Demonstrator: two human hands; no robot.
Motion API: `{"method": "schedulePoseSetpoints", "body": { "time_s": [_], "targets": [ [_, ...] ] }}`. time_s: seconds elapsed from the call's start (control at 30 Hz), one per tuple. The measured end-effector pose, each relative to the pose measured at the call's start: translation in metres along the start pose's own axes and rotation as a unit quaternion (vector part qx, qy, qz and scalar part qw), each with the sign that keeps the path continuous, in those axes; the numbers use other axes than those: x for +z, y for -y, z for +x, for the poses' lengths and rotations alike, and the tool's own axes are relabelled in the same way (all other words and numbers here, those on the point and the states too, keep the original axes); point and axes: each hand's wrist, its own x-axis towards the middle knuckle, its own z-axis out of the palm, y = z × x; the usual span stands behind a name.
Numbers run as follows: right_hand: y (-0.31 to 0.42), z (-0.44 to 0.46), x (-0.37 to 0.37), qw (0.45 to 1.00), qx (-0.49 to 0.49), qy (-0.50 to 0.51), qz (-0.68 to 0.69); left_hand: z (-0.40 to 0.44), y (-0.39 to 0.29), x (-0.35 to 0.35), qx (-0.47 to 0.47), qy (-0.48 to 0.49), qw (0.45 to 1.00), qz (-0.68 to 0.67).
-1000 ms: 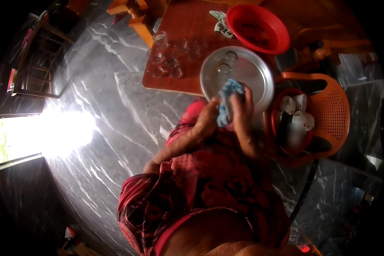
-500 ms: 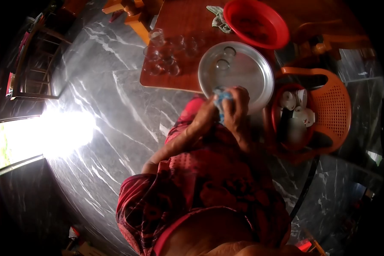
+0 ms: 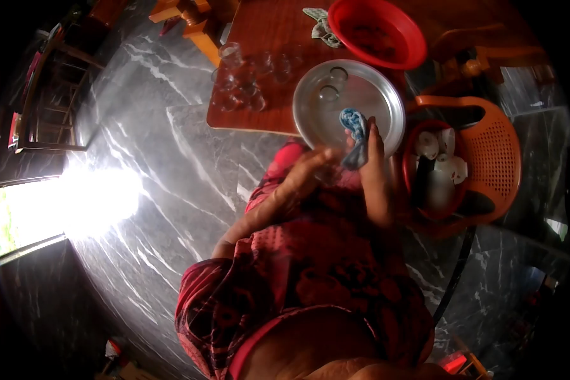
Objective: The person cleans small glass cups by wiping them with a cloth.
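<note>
1. Starting at far left with a bright opening (image 3: 25, 218), then a dark wooden rack (image 3: 56, 107) standing on the grey marbled floor (image 3: 161, 107).
2. Coming next to the reddish-brown table (image 3: 259, 31), bearing a cluster of clear glasses (image 3: 237, 79) near its left corner.
3. Bringing the left hand (image 3: 311, 170) in over the lap, near the tray's lower rim, with a curled, motion-blurred grip. Cannot tell whether open or closed, or whether holding anything.
4. Lying on the table, beside the basin: a crumpled pale-green cloth (image 3: 323, 31).
5. Reaching past the table's near edge with the round metal tray (image 3: 377, 95); holding two small clear glasses (image 3: 329, 94) inside, toward its upper left.
6. Clamping the blue cloth (image 3: 354, 136) in the grip of the right hand (image 3: 375, 168), between thumb and raised fingers, over the tray's near rim.
7. Sitting on the table beyond the tray: a red basin (image 3: 402, 47), contents too dim to tell.
8. Ending at right with an orange chair (image 3: 495, 155), supporting a red tub (image 3: 413, 142) of white cups (image 3: 446, 168) and something dark.
</note>
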Motion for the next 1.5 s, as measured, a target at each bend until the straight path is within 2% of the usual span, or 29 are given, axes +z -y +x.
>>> {"method": "schedulePoseSetpoints", "body": {
  "time_s": [0.03,0.13,0.2,0.23,0.3,0.33,0.37,0.43,0.47,0.53,0.57,0.63,0.67,0.73,0.77,0.83,0.87,0.9,0.97,1.07,1.13,1.17,1.23,1.27,1.33,1.37,1.43,1.47,1.5],
  "targets": [
    [0.005,-0.003,-0.001,0.997,0.052,-0.052,0.01,-0.001,0.0,0.001,-0.002,0.002,1.0,0.0],
    [0.003,0.003,-0.008,0.995,0.015,-0.04,0.092,-0.002,0.003,-0.001,0.02,0.0,0.999,0.034],
    [0.003,0.012,-0.016,0.992,-0.014,0.027,0.122,0.001,0.006,-0.015,-0.033,0.015,0.999,0.034],
    [0.009,0.005,-0.006,0.992,-0.015,0.026,0.123,0.001,0.005,-0.015,-0.034,0.016,0.999,0.035],
    [0.015,-0.011,0.017,0.997,-0.077,-0.02,-0.004,0.001,0.006,-0.015,0.001,-0.007,0.996,0.092],
    [0.009,-0.015,0.025,0.983,-0.149,-0.058,-0.091,0.001,0.004,-0.016,0.001,-0.006,0.996,0.092],
    [0.008,-0.023,0.024,0.974,-0.183,-0.021,-0.13,0.001,0.003,-0.015,0.017,-0.018,0.996,0.086],
    [0.005,-0.027,0.012,0.969,-0.174,0.063,-0.167,0.0,-0.003,-0.016,0.036,-0.03,0.996,0.08],
    [0.007,-0.031,0.006,0.969,-0.171,0.065,-0.167,-0.003,-0.007,-0.018,0.036,-0.042,0.996,0.074],
    [0.018,-0.042,-0.001,0.97,-0.068,0.164,-0.168,-0.005,-0.008,-0.02,0.042,-0.065,0.995,0.063],
    [0.022,-0.043,-0.003,0.953,-0.101,0.184,-0.218,-0.006,-0.008,-0.019,0.042,-0.066,0.995,0.063],
    [0.034,-0.045,-0.009,0.934,-0.108,0.263,-0.217,-0.008,-0.008,-0.015,0.048,-0.09,0.988,0.115],
    [0.037,-0.042,-0.016,0.935,-0.109,0.259,-0.218,-0.008,-0.009,-0.012,0.045,-0.087,0.989,0.115],
    [0.042,-0.036,-0.02,0.865,-0.131,0.327,-0.358,-0.009,-0.01,-0.007,0.019,-0.093,0.995,0.001],
    [0.044,-0.038,-0.021,0.865,-0.131,0.327,-0.358,-0.008,-0.01,-0.008,0.019,-0.093,0.995,0.001],
    [0.054,-0.049,0.0,0.775,-0.183,0.267,-0.543,-0.003,-0.009,-0.014,0.065,-0.1,0.979,0.162],
    [0.052,-0.049,0.004,0.75,-0.215,0.269,-0.565,-0.002,-0.01,-0.018,0.08,-0.104,0.968,0.215],
    [0.049,-0.049,0.006,0.75,-0.215,0.271,-0.564,0.0,-0.013,-0.023,0.143,-0.06,0.934,0.322],
    [0.042,-0.05,0.009,0.674,-0.365,0.274,-0.581,0.003,-0.017,-0.029,0.203,-0.016,0.883,0.424],
    [0.041,-0.049,0.015,0.617,-0.445,0.291,-0.58,0.006,-0.019,-0.034,0.234,0.008,0.856,0.462],
    [0.041,-0.045,0.017,0.569,-0.521,0.302,-0.56,0.006,-0.018,-0.032,0.17,-0.012,0.894,0.415],
    [0.04,-0.043,0.017,0.569,-0.521,0.302,-0.56,0.006,-0.016,-0.03,0.149,-0.02,0.905,0.398],
    [0.038,-0.042,0.018,0.53,-0.58,0.283,-0.549,-0.003,-0.021,0.003,0.247,-0.04,0.89,0.381],
    [0.038,-0.043,0.021,0.531,-0.58,0.283,-0.55,-0.006,-0.023,0.012,0.278,-0.047,0.883,0.375],
    [0.043,-0.047,0.027,0.554,-0.582,0.241,-0.544,-0.008,-0.028,0.011,0.105,-0.036,0.964,0.241],
    [0.043,-0.046,0.027,0.554,-0.582,0.24,-0.544,-0.01,-0.031,0.011,0.104,-0.036,0.964,0.241],
    [0.043,-0.046,0.027,0.64,-0.508,0.236,-0.526,-0.015,-0.037,0.014,0.113,-0.014,0.935,0.335],
    [0.042,-0.046,0.026,0.64,-0.508,0.236,-0.526,-0.016,-0.039,0.019,0.113,-0.014,0.935,0.336],
    [0.038,-0.046,0.023,0.715,-0.432,0.235,-0.497,-0.019,-0.04,0.027,0.169,-0.021,0.905,0.39]
  ]
}}
